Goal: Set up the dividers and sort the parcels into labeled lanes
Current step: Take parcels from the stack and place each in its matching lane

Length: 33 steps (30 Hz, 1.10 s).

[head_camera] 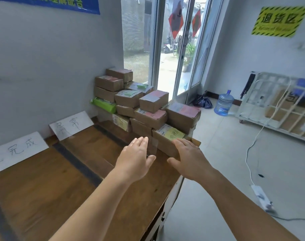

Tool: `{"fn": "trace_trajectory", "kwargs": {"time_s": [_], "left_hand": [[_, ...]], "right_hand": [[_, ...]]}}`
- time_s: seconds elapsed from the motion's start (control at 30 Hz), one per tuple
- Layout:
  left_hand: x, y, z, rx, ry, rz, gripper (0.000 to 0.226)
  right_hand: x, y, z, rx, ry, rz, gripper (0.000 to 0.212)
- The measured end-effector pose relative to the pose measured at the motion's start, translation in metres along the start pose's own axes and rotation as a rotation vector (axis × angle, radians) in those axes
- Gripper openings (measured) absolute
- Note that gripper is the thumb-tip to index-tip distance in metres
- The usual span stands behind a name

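Both hands reach out over the wooden bench [44, 185] toward a stack of parcels [141, 105] piled at its far right end, against the wall and beside the glass door [183, 49]. The left hand [136, 159] hovers palm down with its fingers [141, 141] straight and close together, thumb spread to the right; it holds nothing. The right hand [188, 157] is likewise flat and relaxed, its fingers resting on or just above the top edge of the nearest parcel [167, 138], a brown carton with a yellow label; whether they truly touch it cannot be told. Between the two hands stands a small clear upright sheet [152, 146], just in front of that carton.

Two dark strips run across the bench from the wall side toward the near edge, marking lanes: the dark divider strip [78, 164] nearer the left, and the second strip [110, 134] close to the stack. Along the wall edge lean two white paper labels with handwritten characters, the left label [17, 150] and the right label [71, 125], each at the head of a lane.

On the floor [217, 153] beyond the bench stand a blue water bottle [224, 103] and a white wire cart [277, 103], with a white cable [252, 145] trailing to a power strip [261, 197]. A yellow sign [278, 20] hangs on the right wall.
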<state>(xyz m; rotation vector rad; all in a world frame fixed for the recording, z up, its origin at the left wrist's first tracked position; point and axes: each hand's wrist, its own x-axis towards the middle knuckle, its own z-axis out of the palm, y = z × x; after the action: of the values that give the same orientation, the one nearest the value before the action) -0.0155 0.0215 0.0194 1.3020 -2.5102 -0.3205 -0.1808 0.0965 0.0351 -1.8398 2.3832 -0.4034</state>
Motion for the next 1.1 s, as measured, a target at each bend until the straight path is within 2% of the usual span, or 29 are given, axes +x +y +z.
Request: {"fn": "trace_trajectory", "kwargs": {"time_s": [0.2, 0.47, 0.77, 1.1], "left_hand": [[0.064, 0.002, -0.004, -0.022, 0.016, 0.011, 0.069], [0.128, -0.003, -0.003, -0.067, 0.018, -0.081, 0.072], [0.219, 0.000, -0.007, -0.028, 0.030, -0.224, 0.077], [0.280, 0.001, -0.004, 0.090, -0.073, -0.385, 0.084]], "right_hand": [[0.054, 0.023, -0.013, 0.026, 0.049, 0.023, 0.069], [0.126, 0.037, -0.021, 0.121, 0.091, -0.097, 0.068], [0.218, 0.090, -0.022, 0.082, 0.046, -0.175, 0.091], [0.272, 0.119, -0.020, 0.088, -0.002, -0.223, 0.099]]}}
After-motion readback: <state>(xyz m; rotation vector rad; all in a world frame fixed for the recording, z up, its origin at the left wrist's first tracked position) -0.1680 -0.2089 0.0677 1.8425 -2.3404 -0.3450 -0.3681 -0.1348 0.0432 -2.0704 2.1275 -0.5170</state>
